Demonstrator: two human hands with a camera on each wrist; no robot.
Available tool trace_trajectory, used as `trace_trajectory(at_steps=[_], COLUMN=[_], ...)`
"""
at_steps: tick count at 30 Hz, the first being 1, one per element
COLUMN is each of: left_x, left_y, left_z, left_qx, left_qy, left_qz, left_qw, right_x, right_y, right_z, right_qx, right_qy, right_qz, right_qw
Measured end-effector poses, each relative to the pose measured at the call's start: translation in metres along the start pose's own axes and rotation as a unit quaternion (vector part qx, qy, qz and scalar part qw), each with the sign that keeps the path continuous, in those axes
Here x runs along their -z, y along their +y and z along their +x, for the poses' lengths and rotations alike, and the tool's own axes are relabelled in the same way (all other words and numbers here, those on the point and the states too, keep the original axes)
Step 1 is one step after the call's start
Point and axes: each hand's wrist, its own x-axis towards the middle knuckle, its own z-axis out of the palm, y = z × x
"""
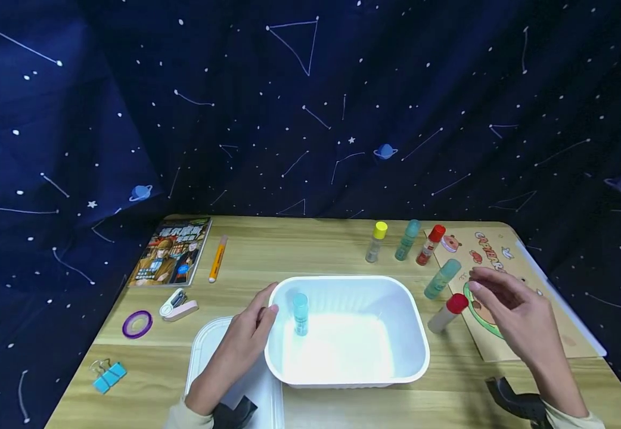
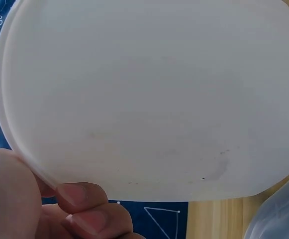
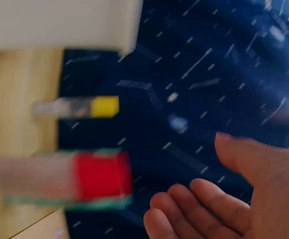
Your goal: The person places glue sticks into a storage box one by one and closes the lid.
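Note:
My left hand holds the left rim of a white plastic tub, thumb over the edge; in the left wrist view its fingertips lie against the tub's outside. Inside the tub, near its left end, a small teal-capped bottle stands upright. Right of the tub, my right hand hovers with relaxed, slightly bent fingers, holding nothing. Nearest to it is a red-capped bottle, also large and blurred in the right wrist view. A teal bottle stands just behind that one.
Farther back stand yellow-capped, teal and red-capped bottles. A printed kraft folder lies at right. A white lid sits under the left forearm. At left are a magazine, marker, stapler, tape roll and binder clip.

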Motion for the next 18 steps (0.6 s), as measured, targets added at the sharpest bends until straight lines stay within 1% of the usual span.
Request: trace_trajectory(at_steps=[2,4,8,10,13,16,18], left_x=[0.000,0.000,0.000,0.000,0.000,0.000,0.000], left_y=[0.000,0.000,-0.001,0.000,0.001,0.002,0.002], left_z=[0.000,-0.001,-0.001,-0.001,-0.001,-0.001,-0.001], left_qx=[-0.003,0.003,0.011,0.010,0.002,0.001,0.002], left_qy=[0.002,0.003,0.004,0.003,0.003,0.005,0.006], left_qz=[-0.003,-0.005,-0.005,-0.008,-0.014,-0.018,-0.015], left_qw=[1.0000,1.0000,0.9999,0.9999,0.9999,0.9998,0.9999], right_x=[-0.003,-0.008,-0.022,-0.028,-0.033,-0.033,-0.030], right_y=[0.017,0.031,0.048,0.052,0.056,0.053,0.047], right_z=[-0.005,-0.009,-0.017,-0.019,-0.020,-0.019,-0.018], right_qx=[-0.017,-0.030,-0.055,-0.060,-0.069,-0.072,-0.073], right_qy=[-0.013,-0.030,-0.055,-0.058,-0.049,-0.040,-0.033], right_qz=[0.004,0.020,0.042,0.045,0.036,0.019,0.014], right_qw=[0.9998,0.9989,0.9961,0.9955,0.9957,0.9964,0.9966])
